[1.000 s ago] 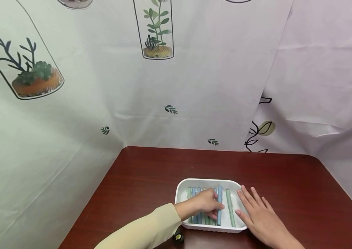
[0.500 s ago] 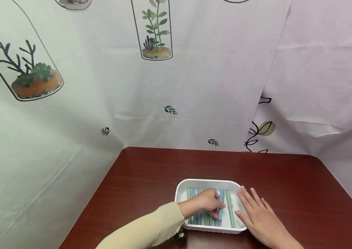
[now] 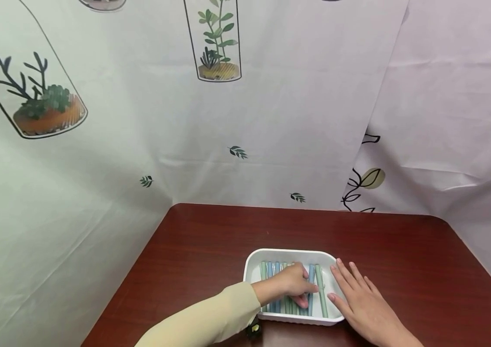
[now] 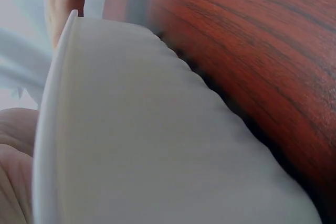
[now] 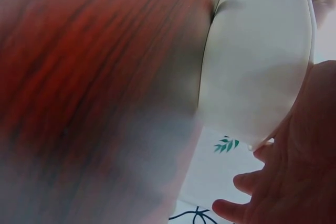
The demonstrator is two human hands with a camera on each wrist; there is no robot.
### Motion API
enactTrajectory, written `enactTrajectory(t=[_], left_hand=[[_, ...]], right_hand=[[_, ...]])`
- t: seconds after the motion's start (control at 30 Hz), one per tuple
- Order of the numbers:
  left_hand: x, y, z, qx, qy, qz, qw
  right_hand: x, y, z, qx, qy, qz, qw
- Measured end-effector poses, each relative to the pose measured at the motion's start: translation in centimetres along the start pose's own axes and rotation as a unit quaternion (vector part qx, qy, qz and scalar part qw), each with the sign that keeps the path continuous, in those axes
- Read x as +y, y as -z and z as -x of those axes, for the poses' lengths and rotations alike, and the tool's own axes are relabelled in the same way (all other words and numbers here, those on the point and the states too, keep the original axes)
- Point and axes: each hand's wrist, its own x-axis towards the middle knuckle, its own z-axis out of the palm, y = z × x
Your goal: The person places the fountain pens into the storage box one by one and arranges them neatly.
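A white tray [image 3: 289, 318] holds several capped pens in green and blue, lying side by side. My left hand [image 3: 293, 282] reaches into it and pinches a blue pen [image 3: 311, 303], its thumb across the barrel. Just right of that pen lies a green pen [image 3: 321, 294] with a clip. Part of the row to the left, including a green pen [image 3: 264, 270], is covered by the hand. My right hand [image 3: 364, 306] rests on the tray's right rim, fingers straight. Both wrist views show mostly the tray's outer wall [image 4: 142, 119] and part of each hand.
The tray stands on a dark red wooden table [image 3: 211, 241] near its front edge. A small dark object [image 3: 254, 328] with a yellow mark sits below the left wrist. White cloth [image 3: 271, 120] printed with plants hangs behind and at both sides.
The left hand has moved slightly right with the blue pen, which first stood out over the row and now lies beside the green pen. The right hand has stayed put.
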Motion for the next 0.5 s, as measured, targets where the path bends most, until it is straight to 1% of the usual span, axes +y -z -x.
enactTrajectory(t=[0.1, 0.2, 0.27, 0.4, 0.43, 0.5], left_hand=[[0.1, 0.4, 0.2, -0.009, -0.012, 0.003, 0.9999], [-0.2, 1.1, 0.7, -0.018, -0.027, 0.010, 0.9994], [-0.4, 1.8, 1.1, -0.024, -0.041, 0.019, 0.9987], [-0.6, 3.6, 2.1, -0.028, -0.080, 0.041, 0.9955], [-0.6, 4.2, 2.4, -0.027, -0.094, 0.041, 0.9944], [-0.8, 5.6, 3.0, -0.022, -0.132, -0.007, 0.9910]], right_hand=[[0.0, -0.2, 0.0, -0.001, -0.001, -0.007, 1.0000], [0.0, -0.4, -0.1, -0.003, -0.001, -0.015, 0.9999], [0.0, -0.4, -0.1, -0.006, -0.002, -0.025, 0.9997], [0.2, 0.2, -0.3, 0.012, -0.006, -0.062, 0.9980], [0.2, 0.5, -0.4, 0.021, -0.010, -0.072, 0.9971], [0.7, 1.0, -0.6, 0.048, -0.015, -0.086, 0.9951]])
